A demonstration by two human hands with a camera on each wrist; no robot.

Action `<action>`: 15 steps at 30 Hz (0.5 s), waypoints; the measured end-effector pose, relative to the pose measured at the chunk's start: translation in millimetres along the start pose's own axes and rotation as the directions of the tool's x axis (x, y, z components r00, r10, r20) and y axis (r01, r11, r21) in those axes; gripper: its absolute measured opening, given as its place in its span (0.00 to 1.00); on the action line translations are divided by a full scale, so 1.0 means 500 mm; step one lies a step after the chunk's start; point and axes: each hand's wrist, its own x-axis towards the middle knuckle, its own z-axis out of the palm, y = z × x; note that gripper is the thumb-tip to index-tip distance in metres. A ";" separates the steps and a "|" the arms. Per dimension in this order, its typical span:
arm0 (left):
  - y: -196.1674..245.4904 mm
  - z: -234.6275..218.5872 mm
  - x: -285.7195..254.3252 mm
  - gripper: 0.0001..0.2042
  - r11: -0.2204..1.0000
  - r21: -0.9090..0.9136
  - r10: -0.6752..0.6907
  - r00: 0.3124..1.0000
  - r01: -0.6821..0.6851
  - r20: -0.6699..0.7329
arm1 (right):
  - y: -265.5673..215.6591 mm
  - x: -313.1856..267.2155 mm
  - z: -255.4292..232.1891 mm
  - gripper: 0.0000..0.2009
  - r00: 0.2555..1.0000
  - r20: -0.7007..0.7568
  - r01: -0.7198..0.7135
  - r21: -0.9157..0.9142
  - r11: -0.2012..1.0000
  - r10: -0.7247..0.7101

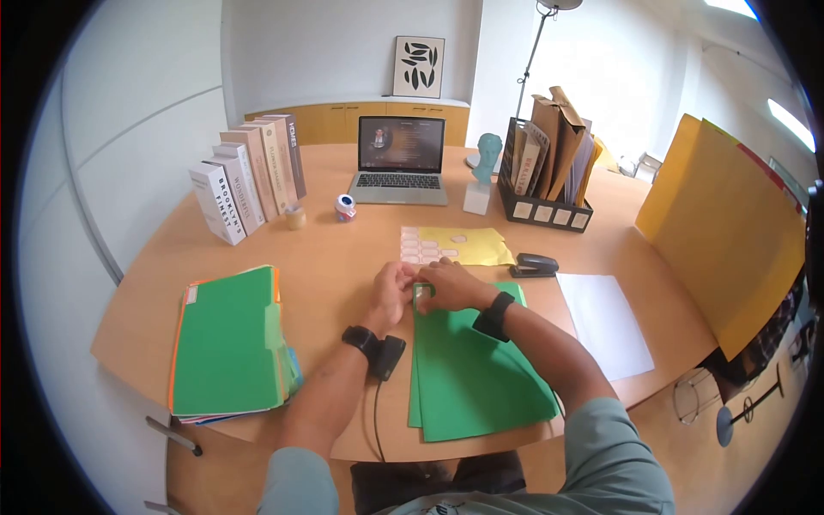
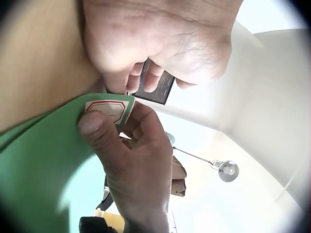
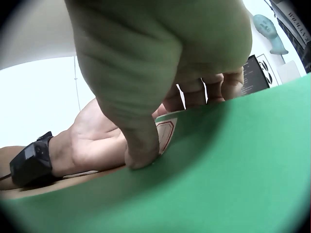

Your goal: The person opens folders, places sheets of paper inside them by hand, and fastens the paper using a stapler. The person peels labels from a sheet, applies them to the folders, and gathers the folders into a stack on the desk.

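A green folder (image 1: 481, 369) lies in front of me over another green sheet. Its far left corner is lifted and bears a white label (image 2: 109, 110) with a red border. My right hand (image 1: 455, 285) pinches this corner, thumb over the label, fingers behind. My left hand (image 1: 393, 292) is at the same corner, fingers bent, their tips partly hidden behind the folder edge in the left wrist view; I cannot tell whether they grip it. Just beyond the hands lies a label sheet (image 1: 421, 249) beside a yellow sheet (image 1: 485, 247).
A stack of green and coloured folders (image 1: 227, 343) lies at left. To the right are a black stapler (image 1: 534, 265), white paper (image 1: 605, 326) and a tall yellow folder (image 1: 704, 232). Behind stand books (image 1: 249, 184), a laptop (image 1: 401, 163), a bust (image 1: 486, 163) and a file box (image 1: 545, 213).
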 end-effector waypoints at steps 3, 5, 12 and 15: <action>0.004 0.007 -0.003 0.11 1.000 0.001 -0.018 0.998 0.018 0.063 | -0.002 -0.009 0.004 0.29 0.998 -0.058 -0.022 0.080 0.997 0.027; 0.002 0.007 -0.003 0.11 1.000 -0.017 -0.008 0.996 0.010 0.093 | -0.003 -0.018 0.010 0.26 0.995 -0.097 -0.020 0.186 0.982 0.039; 0.009 0.035 -0.027 0.09 0.984 0.174 -0.052 0.988 0.027 0.143 | 0.027 -0.014 -0.035 0.12 0.963 -0.259 -0.033 0.144 0.989 0.069; 0.009 0.036 -0.028 0.10 0.889 0.455 -0.079 0.964 -0.046 0.252 | 0.056 -0.010 -0.068 0.13 0.905 -0.381 -0.126 0.180 0.976 0.187</action>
